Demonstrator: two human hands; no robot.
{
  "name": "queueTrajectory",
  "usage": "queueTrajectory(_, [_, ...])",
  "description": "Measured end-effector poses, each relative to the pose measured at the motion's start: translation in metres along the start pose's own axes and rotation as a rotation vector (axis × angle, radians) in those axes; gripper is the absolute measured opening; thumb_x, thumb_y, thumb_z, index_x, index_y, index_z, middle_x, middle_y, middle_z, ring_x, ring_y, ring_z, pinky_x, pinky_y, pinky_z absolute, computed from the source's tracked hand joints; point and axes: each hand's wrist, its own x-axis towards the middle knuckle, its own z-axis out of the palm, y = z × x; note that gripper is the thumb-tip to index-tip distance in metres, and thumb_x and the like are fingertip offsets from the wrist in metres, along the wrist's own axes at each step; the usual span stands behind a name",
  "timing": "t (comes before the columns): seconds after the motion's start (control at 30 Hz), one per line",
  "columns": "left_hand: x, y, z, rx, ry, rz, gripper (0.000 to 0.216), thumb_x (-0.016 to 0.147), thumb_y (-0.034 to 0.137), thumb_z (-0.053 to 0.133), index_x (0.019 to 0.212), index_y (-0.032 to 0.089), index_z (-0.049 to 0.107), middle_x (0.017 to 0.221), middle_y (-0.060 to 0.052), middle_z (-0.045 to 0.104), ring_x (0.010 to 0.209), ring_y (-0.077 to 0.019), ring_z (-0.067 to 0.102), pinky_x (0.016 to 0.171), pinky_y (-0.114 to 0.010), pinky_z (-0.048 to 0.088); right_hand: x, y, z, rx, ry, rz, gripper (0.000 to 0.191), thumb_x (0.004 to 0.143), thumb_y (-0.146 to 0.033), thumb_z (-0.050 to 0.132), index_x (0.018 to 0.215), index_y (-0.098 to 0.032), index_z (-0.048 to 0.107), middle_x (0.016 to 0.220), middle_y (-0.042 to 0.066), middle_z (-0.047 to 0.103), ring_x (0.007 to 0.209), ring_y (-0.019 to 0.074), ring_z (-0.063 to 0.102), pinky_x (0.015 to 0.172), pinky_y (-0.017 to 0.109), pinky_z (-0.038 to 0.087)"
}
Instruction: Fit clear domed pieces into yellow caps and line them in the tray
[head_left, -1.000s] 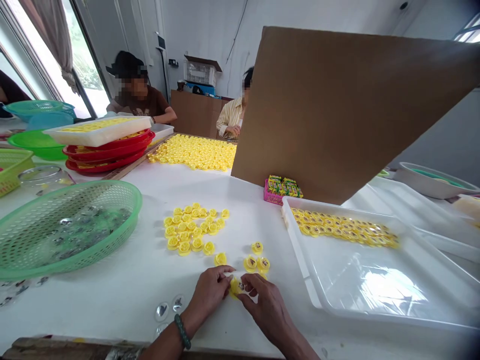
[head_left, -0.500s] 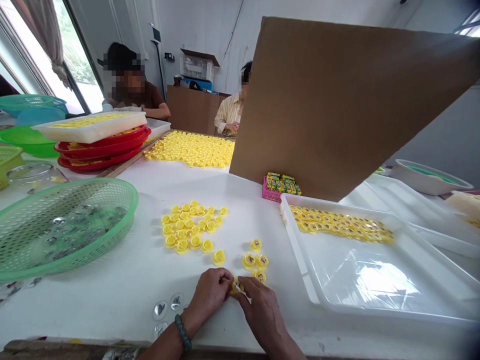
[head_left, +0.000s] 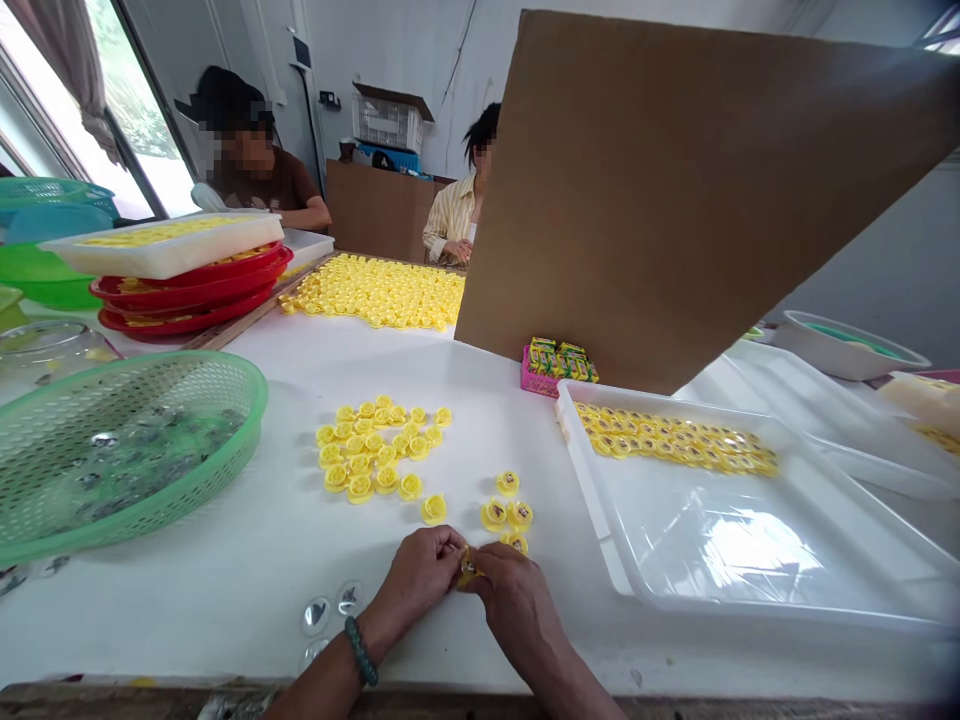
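Between my two hands is a small yellow round plastic piece with a dark picture under a clear centre [head_left: 469,567]. My left hand [head_left: 421,574] pinches its left side. My right hand [head_left: 519,590] grips the right side, with fingers and thumb curled around it. Just beyond my fingers lie several similar yellow pieces with pictures [head_left: 494,515]. A loose group of plain yellow cup-shaped pieces [head_left: 386,453] is spread farther out to the left. Beside my left wrist, clear discs with dark marks [head_left: 316,615] rest on the white table [head_left: 247,610].
At left stands a green mesh basket [head_left: 251,405] holding clear discs. A white tray [head_left: 720,540] with rows of yellow pieces is at right. Behind it are a pink basket of small packets [head_left: 538,380] and a large cardboard sheet [head_left: 637,210]. Two people sit across the table.
The camera view has shifted slightly. My right hand has turned, its fingers now closer over the yellow piece, which looks more tilted. My left hand keeps its pinch.
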Motion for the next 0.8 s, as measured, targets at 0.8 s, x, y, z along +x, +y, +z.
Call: queueTrajectory(0.8, [-0.006,-0.003,0.007,-0.237,0.001,-0.062,0.014,0.067,0.025,0.050,0.073,0.016,0.059,0.054,0.002,0.055,0.050,-0.0118,0.047,0.051,-0.023,0.037,-0.005,0.018,-0.006,0.163,-0.014,-0.157,0.041,0.079,-0.004,0.047,0.116,-0.020,0.052,0.098,0.007,0.055,0.082,0.0161,0.056,0.072,0.025,0.046])
